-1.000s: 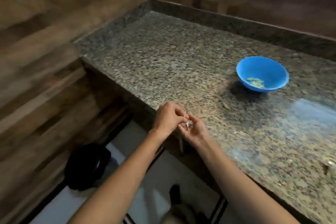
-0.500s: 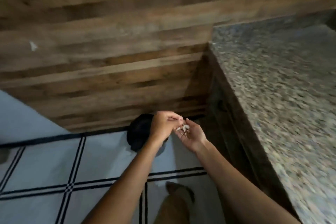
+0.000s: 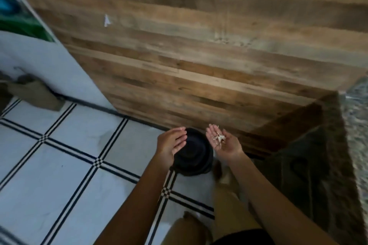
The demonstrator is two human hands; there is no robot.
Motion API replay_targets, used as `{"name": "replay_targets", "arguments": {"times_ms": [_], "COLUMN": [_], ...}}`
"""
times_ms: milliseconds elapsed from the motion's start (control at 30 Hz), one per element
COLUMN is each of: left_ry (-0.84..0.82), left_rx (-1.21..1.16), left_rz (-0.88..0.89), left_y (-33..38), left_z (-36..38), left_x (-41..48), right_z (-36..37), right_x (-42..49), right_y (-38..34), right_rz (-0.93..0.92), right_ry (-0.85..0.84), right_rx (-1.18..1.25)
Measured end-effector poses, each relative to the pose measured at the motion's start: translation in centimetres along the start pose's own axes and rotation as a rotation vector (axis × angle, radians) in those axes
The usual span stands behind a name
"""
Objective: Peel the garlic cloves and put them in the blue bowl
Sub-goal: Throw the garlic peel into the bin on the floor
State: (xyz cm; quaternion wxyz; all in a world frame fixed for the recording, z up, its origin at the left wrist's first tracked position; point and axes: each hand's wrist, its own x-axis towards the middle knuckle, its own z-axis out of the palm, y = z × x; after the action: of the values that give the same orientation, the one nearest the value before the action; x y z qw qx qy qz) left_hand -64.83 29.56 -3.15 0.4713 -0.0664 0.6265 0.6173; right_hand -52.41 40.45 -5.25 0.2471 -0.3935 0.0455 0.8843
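My right hand (image 3: 229, 148) is held palm up with a small clump of dry garlic skins (image 3: 219, 137) lying on its fingers. My left hand (image 3: 170, 146) hovers just left of it, fingers spread and holding nothing. Both hands are above a round black bin (image 3: 194, 158) that stands on the floor. The blue bowl is out of view, and I cannot make out any clove among the skins.
A wood-plank wall (image 3: 199, 55) rises behind the bin. The granite counter's edge (image 3: 356, 125) shows at the far right, with its dark cabinet front (image 3: 310, 165) below. White floor tiles with black lines (image 3: 69, 165) lie to the left. My legs (image 3: 227, 201) are below the hands.
The view swung from the counter and blue bowl down to the floor. My hands moved over the black bin and drew apart; the right palm now lies flat with skins on it.
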Motion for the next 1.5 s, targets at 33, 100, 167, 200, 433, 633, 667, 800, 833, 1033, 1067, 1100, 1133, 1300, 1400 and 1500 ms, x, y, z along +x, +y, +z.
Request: {"name": "replay_targets", "arguments": {"times_ms": [33, 100, 167, 200, 433, 633, 667, 800, 833, 1033, 1067, 1100, 1133, 1300, 1400, 1500], "left_ry": [0.004, 0.013, 0.035, 0.045, 0.115, 0.12, 0.127, 0.141, 0.146, 0.203, 0.24, 0.285, 0.326, 0.498, 0.556, 0.466], "left_rx": [-0.001, 0.003, -0.002, -0.009, 0.01, -0.099, -0.127, -0.327, -0.358, -0.499, -0.521, -0.542, -0.553, -0.529, -0.528, -0.528], "left_rz": [0.004, 0.003, -0.011, -0.024, -0.091, -0.157, -0.167, -0.204, -0.209, -0.219, -0.232, -0.25, -0.258, -0.3, -0.331, -0.351], "left_y": [-0.1, -0.4, -1.1, -1.5, -1.9, -2.7, -2.8, -3.3, -3.6, -7.2, -8.0, -9.0, -10.0, -16.4, -18.1, -19.4], "left_z": [-0.2, -0.6, -0.8, -0.7, 0.3, 1.9, 2.4, 4.6, 5.1, 9.5, 10.0, 10.1, 9.9, 7.2, 6.7, 6.2], "left_x": [1.0, 2.6, 4.2, 5.0, 8.4, 10.5, 10.8, 11.0, 11.1, 13.8, 14.8, 16.0, 17.7, 24.9, 26.5, 27.7], "right_z": [0.3, 0.4, 0.1, 0.0, 0.1, -0.2, -0.4, -2.4, -2.9, -6.6, -7.3, -8.2, -9.3, -14.2, -19.1, -17.4], "right_x": [1.2, 3.1, 5.1, 6.2, 10.3, 11.7, 11.8, 12.2, 12.5, 17.8, 19.3, 20.7, 22.9, 32.2, 37.2, 36.0], "right_y": [-0.4, -1.0, -1.4, -1.7, -2.3, -2.4, -2.5, -3.1, -3.2, -2.8, -2.6, -2.3, -2.0, -1.7, -2.1, -1.7], "right_rz": [0.004, 0.012, 0.024, 0.031, 0.049, 0.046, 0.045, 0.029, 0.029, 0.023, 0.049, 0.073, 0.09, 0.133, 0.158, 0.224], "right_ry": [0.007, 0.013, 0.01, 0.028, 0.148, 0.163, 0.17, 0.164, 0.166, 0.164, 0.174, 0.189, 0.21, 0.407, 0.401, 0.392], "right_rx": [-0.013, -0.02, -0.03, -0.028, -0.052, -0.098, -0.095, -0.089, -0.082, -0.112, -0.135, -0.155, -0.198, -0.678, -0.862, -0.745]}}
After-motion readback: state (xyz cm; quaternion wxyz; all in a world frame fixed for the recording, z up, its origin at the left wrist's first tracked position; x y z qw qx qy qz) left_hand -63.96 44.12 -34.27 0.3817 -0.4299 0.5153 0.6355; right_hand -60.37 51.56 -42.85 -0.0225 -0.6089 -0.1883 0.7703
